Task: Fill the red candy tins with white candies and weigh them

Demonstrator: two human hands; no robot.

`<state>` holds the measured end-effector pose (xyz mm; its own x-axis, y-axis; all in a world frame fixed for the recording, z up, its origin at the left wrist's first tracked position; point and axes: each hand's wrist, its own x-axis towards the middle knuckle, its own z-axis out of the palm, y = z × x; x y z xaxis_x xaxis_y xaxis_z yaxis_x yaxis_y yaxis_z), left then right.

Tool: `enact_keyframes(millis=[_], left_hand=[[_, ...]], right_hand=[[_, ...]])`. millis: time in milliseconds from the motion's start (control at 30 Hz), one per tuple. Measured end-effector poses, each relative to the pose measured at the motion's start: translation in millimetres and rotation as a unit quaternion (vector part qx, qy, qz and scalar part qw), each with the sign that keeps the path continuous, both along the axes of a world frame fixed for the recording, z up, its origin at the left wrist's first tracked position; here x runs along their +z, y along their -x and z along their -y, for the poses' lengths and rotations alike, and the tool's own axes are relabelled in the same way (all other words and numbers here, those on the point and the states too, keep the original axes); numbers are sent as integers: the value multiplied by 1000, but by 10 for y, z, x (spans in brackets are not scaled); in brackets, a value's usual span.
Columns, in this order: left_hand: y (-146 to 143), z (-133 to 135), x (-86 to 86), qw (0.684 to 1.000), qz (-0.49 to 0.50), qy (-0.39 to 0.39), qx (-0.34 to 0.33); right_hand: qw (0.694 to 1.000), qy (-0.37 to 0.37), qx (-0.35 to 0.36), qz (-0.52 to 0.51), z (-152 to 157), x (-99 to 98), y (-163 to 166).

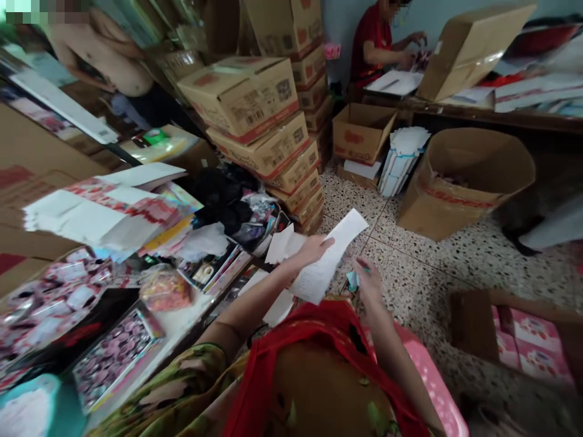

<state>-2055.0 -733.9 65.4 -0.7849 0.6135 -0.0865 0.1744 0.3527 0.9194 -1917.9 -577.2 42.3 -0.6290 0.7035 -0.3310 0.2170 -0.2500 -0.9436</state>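
In front of my lap, my left hand [316, 249] is closed on the edge of a long white paper sheet [325, 270], which hangs tilted over the floor and shows faint lines of print. Just right of the sheet, apart from it, is my right hand [371, 282]. Its fingers are curled around a small light-blue piece [352, 280], too blurred to name exactly. More white papers [285, 244] lie behind my left wrist, at the table's edge.
On the left table are a pile of printed cartons [118, 209], a box of small pink round items [116, 358] and a bag of orange pieces [166, 288]. Stacked cardboard boxes [268, 103] rise ahead. A large open carton [469, 182] stands right. A person in red [371, 42] works behind.
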Motion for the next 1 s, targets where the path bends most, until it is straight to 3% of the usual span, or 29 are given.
enact_keyframes(millis=[100, 167, 233, 333, 400, 533, 667, 867, 1000], left_hand=[[575, -493, -13, 998, -24, 45, -33], [878, -849, 46, 995, -26, 63, -72], [1140, -1154, 148, 985, -43, 86, -141], [1501, -1448, 314, 952, -83, 147, -255], [1716, -1590, 379, 945, -67, 148, -285], [2121, -2012, 355, 972, -15, 61, -227], [2701, -2454, 253, 977, -24, 87, -194], [3794, -2599, 309, 988, 33, 105, -105], [4408, -2736, 459, 986, 1, 136, -99]], right_hand=[[991, -129, -14, -16, -825, 111, 436], [974, -216, 65, -20, -1338, 280, 760], [956, -239, 171, 9, -1750, 465, 1081], [932, -243, 261, 65, -2134, 668, 1506], [909, -289, 288, 81, -2251, 729, 1758], [867, -368, 325, 84, -2369, 754, 2301], [865, -384, 313, 83, -2752, 885, 2917], [899, -349, 247, 95, -3739, 1383, 3742], [930, -284, 217, 87, -4115, 1487, 4215]])
